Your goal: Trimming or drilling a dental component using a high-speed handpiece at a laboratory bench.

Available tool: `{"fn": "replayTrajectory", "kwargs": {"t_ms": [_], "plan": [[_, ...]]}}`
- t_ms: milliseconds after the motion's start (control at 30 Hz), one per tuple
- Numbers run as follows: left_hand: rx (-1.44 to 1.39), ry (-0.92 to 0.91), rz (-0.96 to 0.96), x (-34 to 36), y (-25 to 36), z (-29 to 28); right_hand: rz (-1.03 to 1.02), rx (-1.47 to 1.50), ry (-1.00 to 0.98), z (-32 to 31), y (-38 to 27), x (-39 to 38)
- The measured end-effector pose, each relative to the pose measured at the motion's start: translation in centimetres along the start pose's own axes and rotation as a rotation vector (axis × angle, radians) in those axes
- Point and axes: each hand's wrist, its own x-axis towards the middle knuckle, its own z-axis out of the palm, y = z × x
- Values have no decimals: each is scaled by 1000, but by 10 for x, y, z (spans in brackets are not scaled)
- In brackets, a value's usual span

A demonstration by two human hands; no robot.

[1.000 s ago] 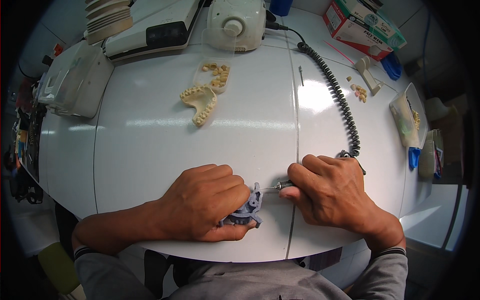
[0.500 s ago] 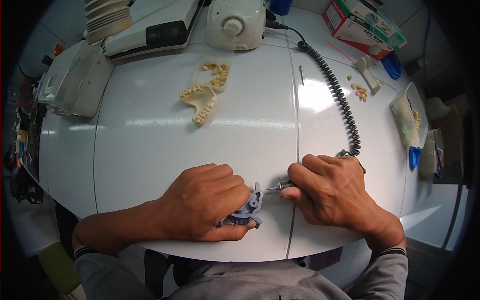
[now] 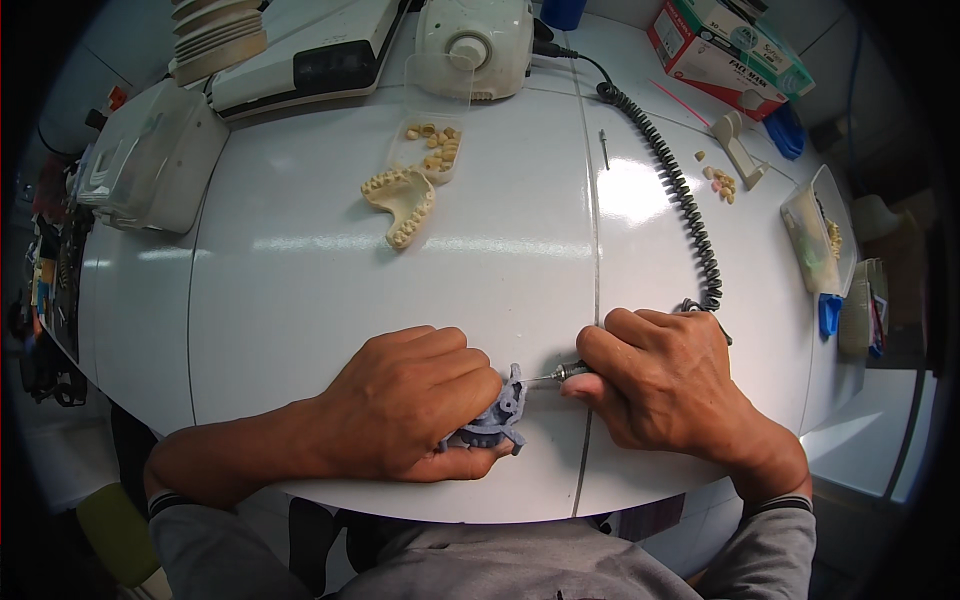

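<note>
So I've got my left hand [image 3: 405, 400] wrapped around a small grey-blue dental model [image 3: 497, 412], fingers curled over it and pinning it down near the front edge of the white table [image 3: 300, 290]. My right hand [image 3: 660, 380] is closed around a thin metal handpiece [image 3: 572, 371], gripped like a pen, with the fine tip pointing left and sitting right at the model, touching it or as good as. The two hands are close together, just the model and the tool tip between them.

A black coiled cord [image 3: 685, 210] runs from behind my right hand up across the table to the cream-coloured motor box [image 3: 470, 45] at the back. Further up the table, well apart from my hands, there's a cream tooth cast [image 3: 400, 200] lying flat, and just beside it a little clear tray [image 3: 432, 148] with loose teeth in it. Off to the right there's a red and green carton [image 3: 720, 45] and a few small tooth bits [image 3: 722, 182] scattered near it.
</note>
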Motion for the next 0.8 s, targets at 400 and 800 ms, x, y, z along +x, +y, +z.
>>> {"fn": "replayTrajectory", "kwargs": {"t_ms": [400, 800], "plan": [[-6, -12, -10, 0, 0, -1, -2, 0, 7, 0, 0, 0], [-8, -19, -15, -1, 0, 0, -8, 2, 24, 2, 0, 0]]}}
